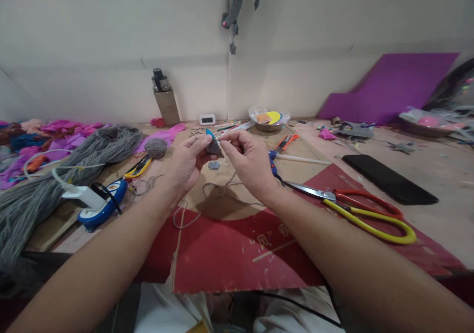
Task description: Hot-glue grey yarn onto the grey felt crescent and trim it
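The fingers of the left hand (pixel 188 159) pinch a small dark-grey piece (pixel 214 148) at centre, while those of the right hand (pixel 252 162) bunch at its three-o'clock edge, gripping what I cannot tell. Work seems under way: the piece is already shaped, loose grey yarn (pixel 221 194) lies at six o'clock, and how much remains is unclear. Forearms reach in from eight and four, hands raised above the cardboard (pixel 237 259), yarn ball (pixel 156 148) at nine, scissors (pixel 329 195) at four.
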The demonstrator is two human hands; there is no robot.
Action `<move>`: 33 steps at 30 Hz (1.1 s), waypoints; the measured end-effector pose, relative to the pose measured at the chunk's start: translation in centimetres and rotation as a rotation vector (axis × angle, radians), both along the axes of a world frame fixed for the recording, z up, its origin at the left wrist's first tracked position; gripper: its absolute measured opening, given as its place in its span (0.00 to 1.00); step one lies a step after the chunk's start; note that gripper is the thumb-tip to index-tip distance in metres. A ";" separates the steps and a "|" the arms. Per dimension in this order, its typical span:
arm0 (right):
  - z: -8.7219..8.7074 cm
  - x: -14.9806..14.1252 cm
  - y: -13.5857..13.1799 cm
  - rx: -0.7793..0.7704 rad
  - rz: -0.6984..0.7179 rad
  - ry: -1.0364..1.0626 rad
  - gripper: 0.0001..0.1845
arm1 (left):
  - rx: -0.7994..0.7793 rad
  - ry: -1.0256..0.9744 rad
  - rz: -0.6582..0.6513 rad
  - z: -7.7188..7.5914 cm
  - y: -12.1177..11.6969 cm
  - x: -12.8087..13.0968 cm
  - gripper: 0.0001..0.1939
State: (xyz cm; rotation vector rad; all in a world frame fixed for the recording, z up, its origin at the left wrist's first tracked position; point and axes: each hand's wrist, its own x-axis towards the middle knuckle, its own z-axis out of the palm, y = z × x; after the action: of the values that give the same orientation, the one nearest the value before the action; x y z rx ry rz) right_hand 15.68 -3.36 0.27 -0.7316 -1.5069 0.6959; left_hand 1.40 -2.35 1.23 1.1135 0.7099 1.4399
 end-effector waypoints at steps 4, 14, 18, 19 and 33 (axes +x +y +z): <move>0.0 -0.1 0.1 -0.003 0.011 0.066 0.02 | 0.007 -0.013 -0.026 0.0 0.0 -0.1 0.11; -0.6 -0.1 0.1 0.086 -0.024 -0.008 0.04 | 0.003 -0.059 -0.063 -0.2 0.2 -0.2 0.07; -0.7 -0.1 -0.1 0.235 -0.065 -0.097 0.05 | 0.000 -0.087 -0.055 -0.2 0.2 -0.2 0.07; -0.8 -0.2 -0.2 0.266 -0.067 -0.111 0.05 | 0.006 -0.094 -0.055 -0.2 0.3 -0.2 0.06; -1.0 -0.1 0.0 0.313 -0.129 -0.080 0.08 | 0.020 -0.127 -0.154 0.0 0.0 0.0 0.13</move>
State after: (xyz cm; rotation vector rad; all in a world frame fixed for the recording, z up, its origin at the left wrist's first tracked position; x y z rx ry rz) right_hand 15.62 -3.39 -0.69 -0.6151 -1.5807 0.3263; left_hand 1.43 -2.36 1.23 1.0587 0.5105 1.3755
